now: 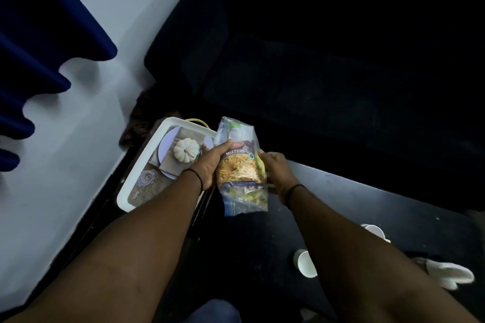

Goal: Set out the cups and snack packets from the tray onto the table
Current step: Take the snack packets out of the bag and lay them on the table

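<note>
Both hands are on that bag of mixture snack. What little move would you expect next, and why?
Probably lowering the snack packet onto the dark table to its right. The left hand and right hand hold it in the air beside the white tray, and white cups already stand on that table.

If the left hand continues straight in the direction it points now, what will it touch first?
Past the snack packet that the left hand grips, probably the dark seat beyond the white tray, though depth is unclear.
</note>
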